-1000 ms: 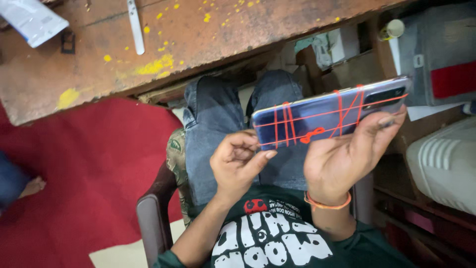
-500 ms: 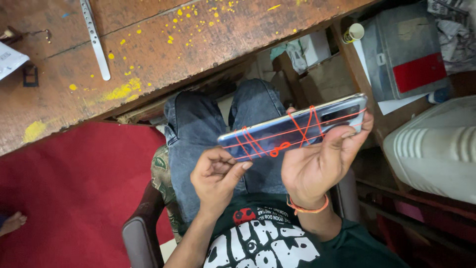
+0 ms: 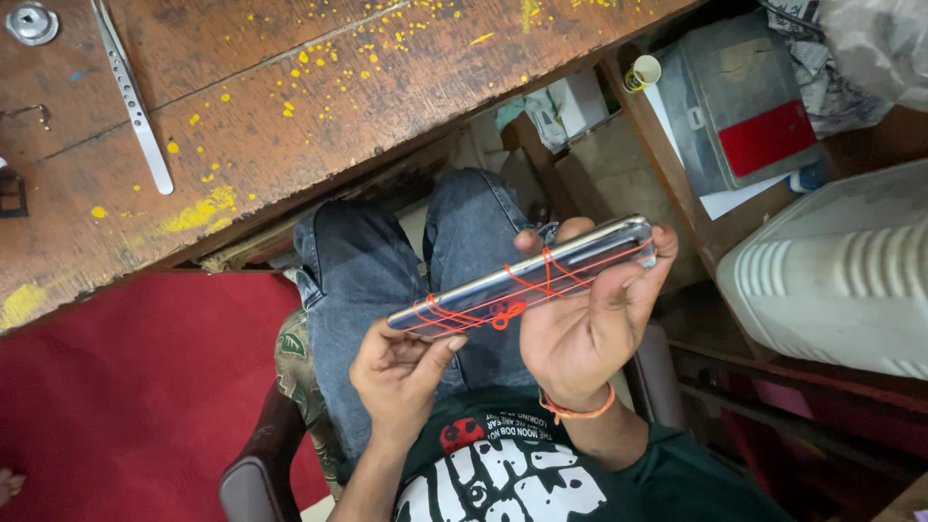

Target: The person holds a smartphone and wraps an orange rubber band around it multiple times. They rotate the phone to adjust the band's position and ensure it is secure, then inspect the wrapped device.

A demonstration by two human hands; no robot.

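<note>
Tilting edge-on since a second ago, phone (image 3: 527, 275) bound in red thread (image 3: 503, 311), frame centre over lap: right hand (image 3: 585, 329) cradles it; left hand (image 3: 401, 372) pinches its lower-left end. Binding appears under inspection.

The smartphone (image 3: 527, 275) wrapped in red thread (image 3: 503, 311) now shows mostly its thin edge instead of its broad face. It sits lower over the jeans (image 3: 387, 271). The left hand (image 3: 401, 372) pinches its near end, and the right hand (image 3: 590, 324) cups it further along.
</note>
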